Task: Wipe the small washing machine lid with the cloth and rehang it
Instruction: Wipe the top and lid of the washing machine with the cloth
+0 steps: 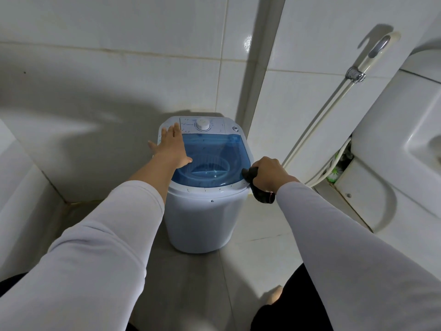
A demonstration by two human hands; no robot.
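Small white washing machine [205, 218] stood on the grey floor tiles [191, 283] in the wall corner, with a toilet [393, 163] to its right. Its blue see-through lid [214, 151] was down and closed; the drum was visible through it. Dark specks dotted the lid and white rim.

Left hand [170, 145] lay flat, fingers spread, on the lid's far-left part and the white top, gripping nothing. Right hand [268, 174] was fisted tight around a dark cloth [259, 191], bunched up. The cloth touched the machine's near-right rim, one end on the lid edge, the rest hanging below the fist.

Control panel [202, 125] behind the lid had one white dial [202, 125] and faint blue print, too blurred to read; no brand legible. Spray hose [334, 111] hung on the wall, right of the machine.
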